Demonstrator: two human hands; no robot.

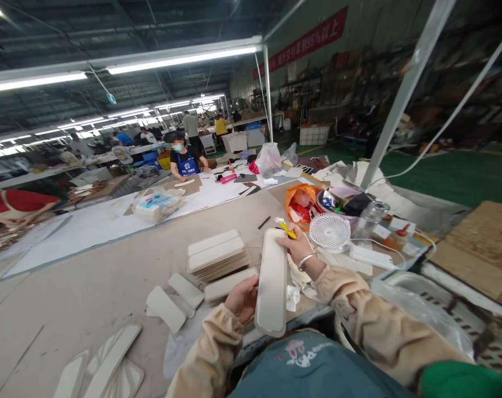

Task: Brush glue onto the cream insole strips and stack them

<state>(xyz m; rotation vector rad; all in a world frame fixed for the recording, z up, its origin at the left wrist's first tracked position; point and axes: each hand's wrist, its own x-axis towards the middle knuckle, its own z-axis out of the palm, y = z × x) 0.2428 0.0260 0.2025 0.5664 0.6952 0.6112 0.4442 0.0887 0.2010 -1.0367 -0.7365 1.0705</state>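
A long off-white panel with rounded corners (271,287) is held upright at a tilt above the table edge. My left hand (243,298) is closed on its left edge, with some fingers hidden behind it. At the panel's upper right, my right hand (298,247) grips the corner. The same hand also has a small yellow tool (288,229) with a pale tip, whose kind I cannot make out. Just beyond my left hand lie a neat stack of similar panels (217,257) and a lower pile (228,284). Smaller pale pieces (165,308) lie loosely to the left.
More long panels (112,362) are fanned out at the near left. On the right stand a white fan (330,231), an orange bag (302,202), a glass jar (370,218) and a white power strip (370,256). A dark pen (264,222) lies ahead. A co-worker (186,160) sits across the table.
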